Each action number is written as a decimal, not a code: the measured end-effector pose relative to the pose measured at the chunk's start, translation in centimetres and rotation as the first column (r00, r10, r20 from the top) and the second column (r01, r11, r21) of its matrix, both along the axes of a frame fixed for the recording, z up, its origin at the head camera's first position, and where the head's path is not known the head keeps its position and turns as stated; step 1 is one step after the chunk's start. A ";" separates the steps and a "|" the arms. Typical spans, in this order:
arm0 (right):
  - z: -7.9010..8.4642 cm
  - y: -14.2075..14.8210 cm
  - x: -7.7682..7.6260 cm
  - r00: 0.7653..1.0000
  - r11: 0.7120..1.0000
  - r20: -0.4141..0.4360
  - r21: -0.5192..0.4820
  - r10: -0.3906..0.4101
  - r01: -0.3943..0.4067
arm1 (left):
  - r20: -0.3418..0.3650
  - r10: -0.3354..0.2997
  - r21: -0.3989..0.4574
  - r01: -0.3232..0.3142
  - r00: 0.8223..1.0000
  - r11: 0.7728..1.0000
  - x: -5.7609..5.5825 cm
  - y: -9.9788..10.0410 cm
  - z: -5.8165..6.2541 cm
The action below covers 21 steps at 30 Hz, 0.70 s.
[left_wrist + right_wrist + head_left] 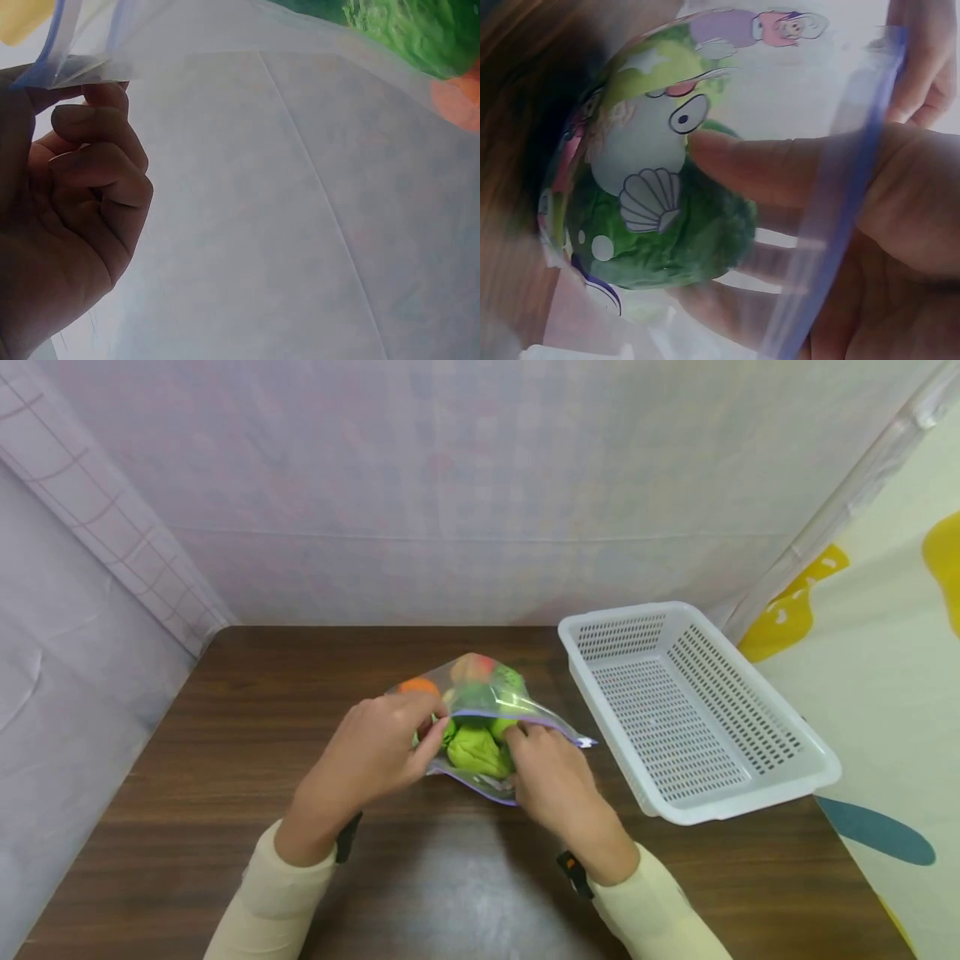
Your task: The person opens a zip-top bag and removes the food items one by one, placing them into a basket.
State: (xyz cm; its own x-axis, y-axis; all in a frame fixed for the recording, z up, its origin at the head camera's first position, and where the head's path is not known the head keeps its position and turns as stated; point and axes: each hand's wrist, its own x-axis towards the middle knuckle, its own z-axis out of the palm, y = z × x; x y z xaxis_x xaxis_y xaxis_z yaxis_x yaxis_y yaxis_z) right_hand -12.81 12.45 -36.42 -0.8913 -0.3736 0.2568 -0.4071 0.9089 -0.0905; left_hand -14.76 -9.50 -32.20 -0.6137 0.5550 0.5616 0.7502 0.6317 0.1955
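A clear zip bag (517, 702) with a purple-edged mouth lies at mid-table, filled with toy-like produce. My left hand (378, 747) pinches the bag's upper edge, its other fingers curled in the left wrist view. Through the mouth reaches my right hand (553, 777). Its thumb (742, 169) and fingers grip a green leafy vegetable (697, 240) behind the printed plastic. Light-green leaves (476, 752) show at the opening. An orange item (418, 685) and a reddish round one (480, 668) sit deeper inside.
A white perforated basket (693, 727) stands to the right of the bag on the dark wooden table (225, 760). Pale curtains (450, 485) hang behind the table, and a patterned cloth (885, 693) hangs at the right.
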 end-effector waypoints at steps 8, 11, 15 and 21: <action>-1.0 0.2 -1.1 0.999 1.000 0.023 0.017 -0.024 0.024 | 0.034 0.000 -0.017 0.001 0.999 1.000 0.1 0.3 -0.3; -1.0 0.2 -1.3 0.998 0.999 0.045 0.032 -0.032 0.031 | 0.039 0.001 -0.019 0.000 0.999 1.000 0.1 0.3 -0.3; -0.8 0.2 -1.3 0.997 0.998 0.059 0.044 -0.042 0.040 | 0.036 0.005 -0.017 -0.004 0.999 1.000 0.1 0.3 -0.2; -0.7 0.4 -1.2 0.997 0.999 0.065 0.045 -0.031 0.028 | 0.039 0.004 -0.016 -0.004 0.999 1.000 0.0 0.3 -0.3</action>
